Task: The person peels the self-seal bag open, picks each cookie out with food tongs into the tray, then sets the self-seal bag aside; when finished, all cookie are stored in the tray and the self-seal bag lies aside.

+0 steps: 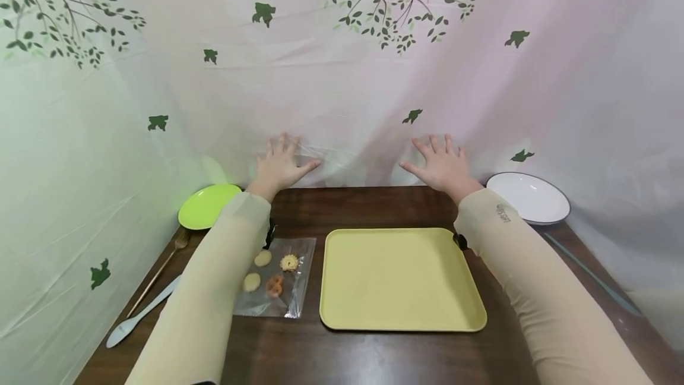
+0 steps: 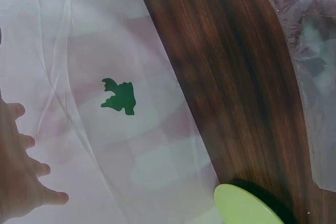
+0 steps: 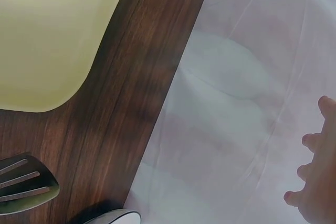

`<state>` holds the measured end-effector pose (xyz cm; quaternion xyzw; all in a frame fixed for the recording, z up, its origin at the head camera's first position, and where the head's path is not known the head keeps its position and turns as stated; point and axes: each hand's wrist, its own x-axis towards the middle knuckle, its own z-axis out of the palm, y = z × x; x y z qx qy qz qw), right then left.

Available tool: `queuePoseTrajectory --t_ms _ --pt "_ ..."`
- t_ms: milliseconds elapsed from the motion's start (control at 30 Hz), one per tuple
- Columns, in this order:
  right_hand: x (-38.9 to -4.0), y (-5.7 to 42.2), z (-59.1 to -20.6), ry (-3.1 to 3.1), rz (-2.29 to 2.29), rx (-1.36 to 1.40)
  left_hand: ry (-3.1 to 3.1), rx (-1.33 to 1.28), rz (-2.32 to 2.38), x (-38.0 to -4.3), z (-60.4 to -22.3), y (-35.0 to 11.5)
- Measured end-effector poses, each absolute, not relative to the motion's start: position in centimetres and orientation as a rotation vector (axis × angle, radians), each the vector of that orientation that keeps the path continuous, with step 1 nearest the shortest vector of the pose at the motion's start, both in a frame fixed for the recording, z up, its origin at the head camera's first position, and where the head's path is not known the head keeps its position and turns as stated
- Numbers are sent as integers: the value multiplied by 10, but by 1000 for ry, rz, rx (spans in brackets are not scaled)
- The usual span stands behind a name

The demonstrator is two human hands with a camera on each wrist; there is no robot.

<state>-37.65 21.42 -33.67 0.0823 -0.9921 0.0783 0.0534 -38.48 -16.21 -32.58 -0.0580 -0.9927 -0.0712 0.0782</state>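
Observation:
Both hands reach out over the far edge of the table, in front of a hanging sheet, with fingers spread and nothing held. My left hand (image 1: 279, 166) is nearest the green plate (image 1: 205, 208) and a clear plastic packet (image 1: 291, 308). Two round biscuits, a flower-shaped biscuit (image 1: 289, 262) and a pretzel (image 1: 275, 286) show at the packet; whether they lie in or on it I cannot tell. My right hand (image 1: 439, 166) is nearest the white dish (image 1: 529, 198). A yellow tray (image 1: 401, 281) lies between the forearms. Whether the fingertips touch the sheet is unclear.
A fork (image 1: 157, 275) and a pale spoon (image 1: 141, 314) lie left of the left forearm. Past the right forearm runs a long teal handle (image 1: 593, 278); a slotted turner head (image 3: 29, 184) shows in the right wrist view. Printed sheets (image 1: 342, 94) enclose the table (image 1: 347, 355).

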Motion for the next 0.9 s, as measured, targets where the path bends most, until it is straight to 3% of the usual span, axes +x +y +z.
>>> queuePoseTrajectory --t_ms 333,600,900 --pt "-366 204 -327 -3006 331 308 -2944 -222 -198 -370 -319 -181" --pt "-364 177 -317 -2845 862 540 -2972 -317 -261 -330 -317 -212" --pt "-299 119 -337 -2554 1227 940 -2861 -649 -385 -264 -359 -236"
